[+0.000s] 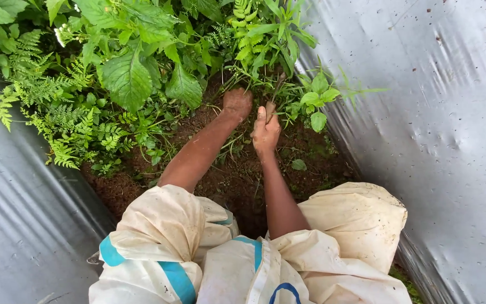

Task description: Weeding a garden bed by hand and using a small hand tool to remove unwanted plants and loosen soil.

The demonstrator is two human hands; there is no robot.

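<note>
Midway through weeding between silver sheets [434, 141]: left hand [237, 104] fisted at the base of grassy weeds [265, 84] at the far end of the soil strip [237, 174], right hand [265, 132] wrapped round a stem-like handle [277, 90]; next likely needs a firm, low pull.

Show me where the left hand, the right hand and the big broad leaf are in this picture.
left hand [237, 104], head view, on the soil-covered back of the fist.
right hand [266, 130], head view, on the back of the hand.
big broad leaf [126, 79], head view, on the middle of the leaf blade.
</note>
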